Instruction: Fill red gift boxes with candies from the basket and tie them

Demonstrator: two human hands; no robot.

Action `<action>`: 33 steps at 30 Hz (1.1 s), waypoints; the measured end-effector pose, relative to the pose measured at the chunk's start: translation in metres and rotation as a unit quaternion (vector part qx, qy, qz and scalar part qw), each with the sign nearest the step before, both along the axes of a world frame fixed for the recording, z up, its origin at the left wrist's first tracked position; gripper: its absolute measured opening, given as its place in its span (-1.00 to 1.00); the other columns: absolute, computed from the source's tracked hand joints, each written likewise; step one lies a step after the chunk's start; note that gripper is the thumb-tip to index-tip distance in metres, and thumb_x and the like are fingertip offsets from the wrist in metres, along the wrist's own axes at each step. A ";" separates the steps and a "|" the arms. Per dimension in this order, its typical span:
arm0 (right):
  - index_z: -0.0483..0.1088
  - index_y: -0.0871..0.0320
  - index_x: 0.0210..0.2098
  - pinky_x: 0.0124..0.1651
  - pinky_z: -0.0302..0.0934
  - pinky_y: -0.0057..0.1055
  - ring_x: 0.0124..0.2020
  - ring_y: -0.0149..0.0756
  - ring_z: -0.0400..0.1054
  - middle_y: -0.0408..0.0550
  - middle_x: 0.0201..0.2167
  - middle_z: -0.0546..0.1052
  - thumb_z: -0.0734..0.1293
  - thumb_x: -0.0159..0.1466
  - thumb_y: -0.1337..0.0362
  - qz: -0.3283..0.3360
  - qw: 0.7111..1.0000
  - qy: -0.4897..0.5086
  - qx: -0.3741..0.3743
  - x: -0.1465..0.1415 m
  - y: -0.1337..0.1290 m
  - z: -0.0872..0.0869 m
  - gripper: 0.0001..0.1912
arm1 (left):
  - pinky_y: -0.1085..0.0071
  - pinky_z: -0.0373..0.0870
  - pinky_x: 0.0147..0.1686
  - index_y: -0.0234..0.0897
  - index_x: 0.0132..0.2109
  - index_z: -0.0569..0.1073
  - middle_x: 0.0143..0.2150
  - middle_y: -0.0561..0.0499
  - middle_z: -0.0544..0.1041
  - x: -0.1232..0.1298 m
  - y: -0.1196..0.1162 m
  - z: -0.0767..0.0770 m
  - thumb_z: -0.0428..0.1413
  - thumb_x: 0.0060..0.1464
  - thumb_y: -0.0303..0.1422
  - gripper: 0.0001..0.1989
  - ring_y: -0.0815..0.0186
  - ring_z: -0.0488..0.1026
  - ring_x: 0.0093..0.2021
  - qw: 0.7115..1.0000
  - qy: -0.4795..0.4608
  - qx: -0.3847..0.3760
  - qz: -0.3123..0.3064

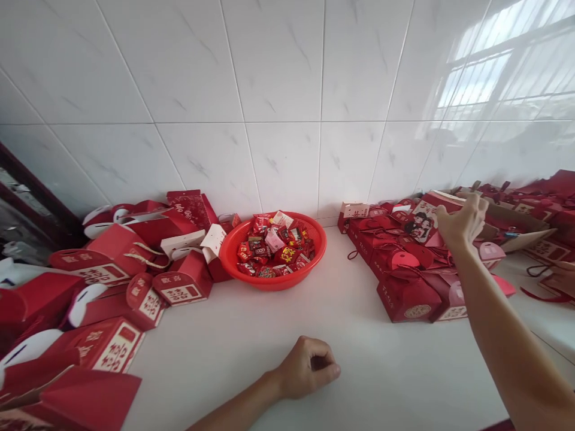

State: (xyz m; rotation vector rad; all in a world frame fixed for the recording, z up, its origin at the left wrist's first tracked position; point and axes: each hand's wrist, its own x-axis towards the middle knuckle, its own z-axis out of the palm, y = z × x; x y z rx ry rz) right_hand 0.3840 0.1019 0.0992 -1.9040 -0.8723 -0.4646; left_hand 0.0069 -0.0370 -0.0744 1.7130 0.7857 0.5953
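Two clusters of red boxes fill the sides of the white tabletop (354, 347). The left boxes (110, 257) carry pale label panels and white-lined flaps; some stand with flaps raised, but their insides are hidden. The right boxes (406, 296) sit packed side by side, mostly folded shut, several with dark cords, so their contents cannot be seen.

At far right, a brown carton (530, 239) with its flaps out has red items inside, partly hidden. Between the clusters, toward the wall, the round red basket (274, 285) holds a loose heap of wrapped sweets (274, 242), mostly red, with some pink and yellow.

A picture box (422, 222), showing a couple, leans on the right boxes at the far side. The right hand (465, 221) reaches to it, fingers bent and thumb apart; whether they grip it, I cannot tell. The left hand (308, 368) is over the near tabletop, fingers curled in toward the thumb, holding nothing visible. Another person's hand (563, 278) shows at the right edge.
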 end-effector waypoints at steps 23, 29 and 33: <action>0.42 0.10 -0.22 -0.44 0.10 -0.43 -0.57 -0.40 0.18 -0.18 -0.53 0.38 0.18 0.29 0.34 0.783 0.579 0.070 -0.217 -0.274 -0.124 -0.177 -0.81 | 0.40 0.40 0.02 -0.19 -0.05 0.57 0.01 0.01 0.62 -0.202 -0.074 0.185 0.02 0.26 -0.15 -0.68 0.21 0.53 0.01 0.662 0.363 0.363 0.547; 0.42 0.09 -0.28 -0.45 0.08 -0.39 -0.56 -0.36 0.14 -0.19 -0.58 0.31 0.21 0.28 0.25 0.780 0.557 0.138 -0.250 -0.275 -0.125 -0.180 -0.85 | 0.37 0.45 -0.15 -0.15 -0.14 0.60 -0.08 0.05 0.66 -0.252 -0.107 0.179 -0.01 0.14 -0.20 -0.68 0.21 0.55 -0.17 0.453 0.463 0.262 0.715; 0.39 0.10 -0.31 -0.44 0.05 -0.39 -0.54 -0.36 0.12 -0.19 -0.58 0.29 0.23 0.25 0.22 0.772 0.548 0.185 -0.264 -0.276 -0.122 -0.177 -0.87 | 0.54 0.42 -0.29 -0.13 -0.17 0.62 -0.06 0.15 0.67 -0.248 -0.108 0.170 0.02 0.10 -0.26 -0.71 0.31 0.58 -0.20 0.584 0.500 0.216 0.601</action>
